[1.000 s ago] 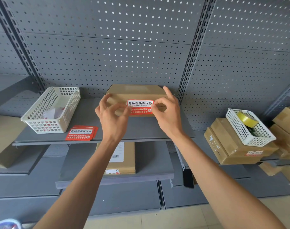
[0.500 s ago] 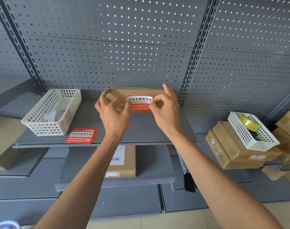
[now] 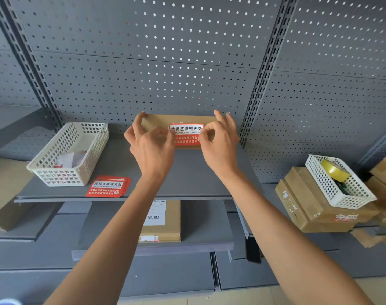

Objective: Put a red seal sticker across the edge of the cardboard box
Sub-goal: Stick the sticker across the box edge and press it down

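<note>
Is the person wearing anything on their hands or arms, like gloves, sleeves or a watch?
No. The left hand and right hand are bare, with no gloves, rings or watch visible. Both forearms are uncovered as far as the picture shows; no sleeve appears.

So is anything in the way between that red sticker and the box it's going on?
Nothing visible. Left hand and right hand hold the red sticker directly against the cardboard box.

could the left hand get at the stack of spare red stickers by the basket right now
Probably yes. The spare stickers lie bare at the shelf's front edge, below and left of the left hand, nothing between. But that hand is pinching the seal sticker, so it must let go first.
</note>
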A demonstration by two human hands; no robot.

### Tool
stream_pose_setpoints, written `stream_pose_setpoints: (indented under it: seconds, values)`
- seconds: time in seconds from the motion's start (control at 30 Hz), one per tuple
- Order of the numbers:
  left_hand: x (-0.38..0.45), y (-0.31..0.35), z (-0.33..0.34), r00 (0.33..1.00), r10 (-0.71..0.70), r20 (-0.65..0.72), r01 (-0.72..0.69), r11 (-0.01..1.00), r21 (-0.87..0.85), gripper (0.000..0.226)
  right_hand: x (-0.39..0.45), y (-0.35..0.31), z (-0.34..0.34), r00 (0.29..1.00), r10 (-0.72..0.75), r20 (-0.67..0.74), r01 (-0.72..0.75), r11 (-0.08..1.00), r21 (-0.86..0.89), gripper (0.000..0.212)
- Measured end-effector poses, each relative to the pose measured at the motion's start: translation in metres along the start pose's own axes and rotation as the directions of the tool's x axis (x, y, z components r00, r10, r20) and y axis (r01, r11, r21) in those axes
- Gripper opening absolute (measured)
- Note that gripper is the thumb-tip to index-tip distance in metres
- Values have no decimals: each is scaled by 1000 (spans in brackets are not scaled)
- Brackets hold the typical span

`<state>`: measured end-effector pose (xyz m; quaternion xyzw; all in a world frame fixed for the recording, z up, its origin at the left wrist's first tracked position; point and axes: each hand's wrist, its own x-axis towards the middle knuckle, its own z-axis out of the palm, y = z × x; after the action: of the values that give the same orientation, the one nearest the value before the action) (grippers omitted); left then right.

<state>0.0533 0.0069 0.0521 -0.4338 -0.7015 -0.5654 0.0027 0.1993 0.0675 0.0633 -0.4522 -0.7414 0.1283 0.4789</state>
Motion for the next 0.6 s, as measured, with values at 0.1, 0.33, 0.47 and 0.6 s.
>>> stream_pose_setpoints:
  seconds: [0.1, 0.33, 0.47, 0.6]
  values:
    - [1, 0, 2, 1000, 12, -6, -12, 1000, 27, 30, 3, -1, 3, 1000, 2, -18, -3, 999, -35, 10]
    - [7, 2, 3, 1000, 12, 7, -12, 996, 87, 26, 12, 4, 8, 999, -13, -42, 11, 999, -37, 9]
    - [12, 4, 3, 1000, -5, 3, 4, 992, 122, 25, 15, 7, 11, 999, -19, -49, 18, 1000, -20, 8]
    - [14, 4, 3, 1000, -13, 14, 11, 992, 122, 21, 18, 8, 14, 999, -17, -42, 16, 1000, -14, 9]
